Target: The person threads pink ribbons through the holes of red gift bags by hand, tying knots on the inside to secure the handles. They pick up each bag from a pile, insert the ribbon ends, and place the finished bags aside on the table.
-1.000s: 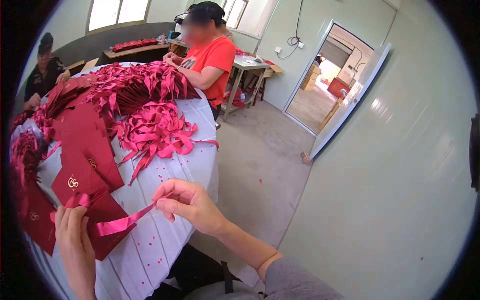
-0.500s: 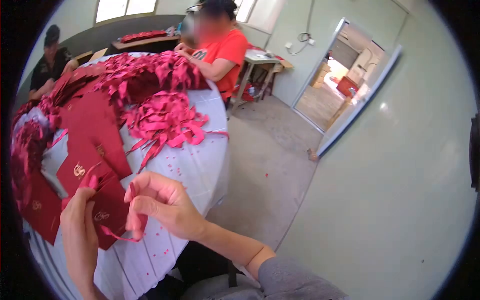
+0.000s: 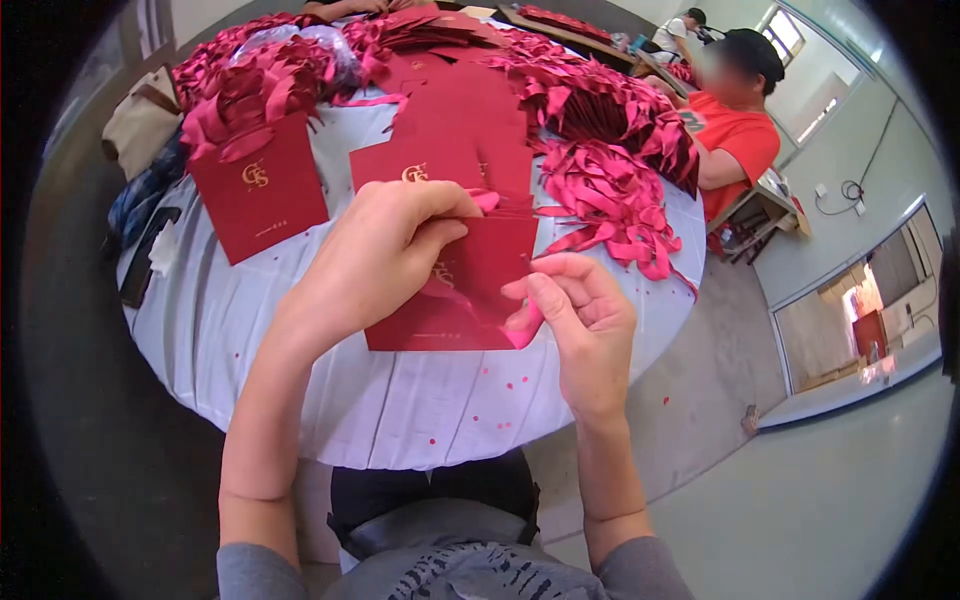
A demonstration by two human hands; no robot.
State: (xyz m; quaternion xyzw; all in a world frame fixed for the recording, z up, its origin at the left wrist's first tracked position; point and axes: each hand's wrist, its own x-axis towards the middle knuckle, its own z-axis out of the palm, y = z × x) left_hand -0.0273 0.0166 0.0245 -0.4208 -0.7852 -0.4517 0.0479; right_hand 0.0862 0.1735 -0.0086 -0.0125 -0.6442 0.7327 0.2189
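Note:
A dark red paper bag [image 3: 410, 335] with gold lettering is in front of me, just above the near part of the table. At its upper edge, my left hand [image 3: 385, 250] is closed on it, with a bit of pink ribbon showing beside the fingertips. To the right, my right hand [image 3: 585, 325] pinches a pink ribbon [image 3: 527, 332] near the bag's side. How the ribbon runs through the bag is partly hidden by my fingers. Behind my hands lie more flat red bags [image 3: 460, 115].
A finished-looking red bag [image 3: 262, 200] with ribbon handles leans at left. Heaps of ribbon [image 3: 610, 205] cover the far right. Small red paper dots lie on the white tablecloth [image 3: 400, 420]. A person in a red shirt [image 3: 735, 140] sits at right; another person's hands [image 3: 365, 8] are across the table.
My view has swung left and down, bringing the table to the centre. My left hand still grips the bag and my right hand still pinches the ribbon.

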